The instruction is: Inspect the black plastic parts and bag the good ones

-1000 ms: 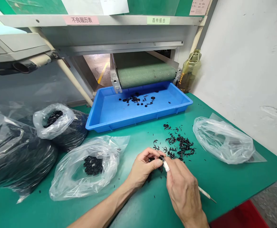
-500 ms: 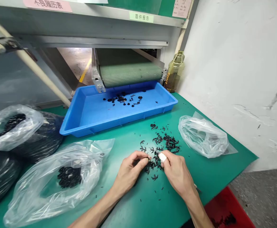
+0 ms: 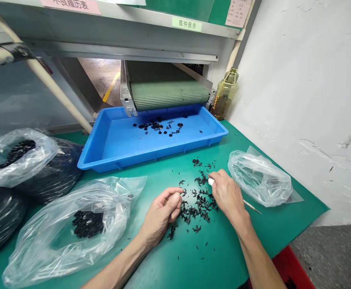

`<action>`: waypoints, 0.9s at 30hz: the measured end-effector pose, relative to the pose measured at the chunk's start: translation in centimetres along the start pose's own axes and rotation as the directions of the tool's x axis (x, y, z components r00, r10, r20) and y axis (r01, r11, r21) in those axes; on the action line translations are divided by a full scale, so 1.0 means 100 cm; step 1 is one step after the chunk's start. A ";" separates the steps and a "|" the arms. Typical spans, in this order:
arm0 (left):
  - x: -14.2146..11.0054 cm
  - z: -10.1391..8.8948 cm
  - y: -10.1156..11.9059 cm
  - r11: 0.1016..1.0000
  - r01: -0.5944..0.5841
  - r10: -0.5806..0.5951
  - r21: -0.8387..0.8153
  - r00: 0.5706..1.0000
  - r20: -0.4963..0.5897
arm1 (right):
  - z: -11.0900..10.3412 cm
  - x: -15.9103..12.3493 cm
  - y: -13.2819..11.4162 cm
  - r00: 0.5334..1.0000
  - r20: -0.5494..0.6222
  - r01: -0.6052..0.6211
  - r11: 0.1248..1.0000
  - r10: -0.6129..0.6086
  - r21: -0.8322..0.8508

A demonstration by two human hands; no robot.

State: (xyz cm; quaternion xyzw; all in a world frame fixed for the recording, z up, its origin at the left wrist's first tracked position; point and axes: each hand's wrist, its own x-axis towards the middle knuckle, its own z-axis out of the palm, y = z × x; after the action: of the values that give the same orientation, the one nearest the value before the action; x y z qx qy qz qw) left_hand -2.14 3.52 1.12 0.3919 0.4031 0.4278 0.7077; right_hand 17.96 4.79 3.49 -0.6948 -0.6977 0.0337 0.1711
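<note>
My left hand (image 3: 161, 210) rests curled on the green mat, its fingertips at the edge of a heap of small black plastic parts (image 3: 197, 206). Anything held in those fingers is hidden. My right hand (image 3: 228, 195) sits just above the heap and grips a slim hand tool with a white sleeve (image 3: 210, 181). The tool's thin pointed tail (image 3: 252, 207) sticks out past the hand toward the right. Short black bits lie scattered over the green mat (image 3: 283, 224) around both hands.
A blue plastic tray (image 3: 151, 158) holding black parts (image 3: 154, 126) sits under a green conveyor belt (image 3: 169, 90). Clear bags of black parts (image 3: 103, 204) lie to the left, another bag (image 3: 259, 178) to the right. A bottle (image 3: 226, 94) stands by the wall.
My hands have drawn apart, with the right hand moving up and to the right, away from the left. The tool's tail now shows, and the black parts sit slightly more spread out.
</note>
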 end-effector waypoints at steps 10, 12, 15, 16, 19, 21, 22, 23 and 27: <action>-0.004 0.001 -0.003 0.989 -0.005 -0.008 0.147 0.996 0.091 | -0.010 -0.052 -0.047 0.979 -0.009 0.175 0.819 -0.203 0.546; -0.004 0.000 -0.003 0.993 0.010 -0.019 0.116 0.996 0.084 | -0.007 -0.056 -0.044 0.978 -0.021 0.190 0.853 -0.207 0.486; -0.003 -0.001 -0.004 0.996 0.000 -0.004 0.092 0.999 0.048 | -0.001 -0.065 -0.040 0.976 -0.117 0.214 0.914 -0.185 0.345; -0.003 -0.001 -0.005 0.995 -0.011 0.008 0.095 0.999 0.033 | 0.001 -0.068 -0.040 0.971 -0.154 0.224 0.926 -0.184 0.304; -0.002 -0.001 -0.006 0.994 -0.028 0.027 0.101 1.000 0.007 | 0.006 -0.074 -0.045 0.957 -0.213 0.245 0.943 -0.197 0.226; -0.002 -0.001 -0.006 0.995 -0.020 0.021 0.102 1.000 -0.003 | 0.006 -0.074 -0.048 0.952 -0.217 0.260 0.946 -0.217 0.193; -0.002 -0.002 -0.007 0.994 -0.014 0.015 0.109 1.000 -0.008 | 0.006 -0.074 -0.049 0.950 -0.214 0.269 0.947 -0.229 0.177; -0.002 -0.002 -0.007 0.993 -0.008 0.009 0.118 1.000 -0.011 | 0.005 -0.073 -0.050 0.947 -0.214 0.276 0.948 -0.239 0.161; -0.003 -0.002 -0.009 0.987 -0.013 0.011 0.159 1.000 0.012 | 0.003 -0.071 -0.051 0.940 -0.216 0.287 0.954 -0.265 0.081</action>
State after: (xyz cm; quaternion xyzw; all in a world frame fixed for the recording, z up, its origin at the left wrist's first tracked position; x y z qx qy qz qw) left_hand -2.20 3.00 0.32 0.4518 0.4298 0.3964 0.6738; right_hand 12.78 -2.28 3.30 -0.5792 -0.7643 -0.0225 0.2827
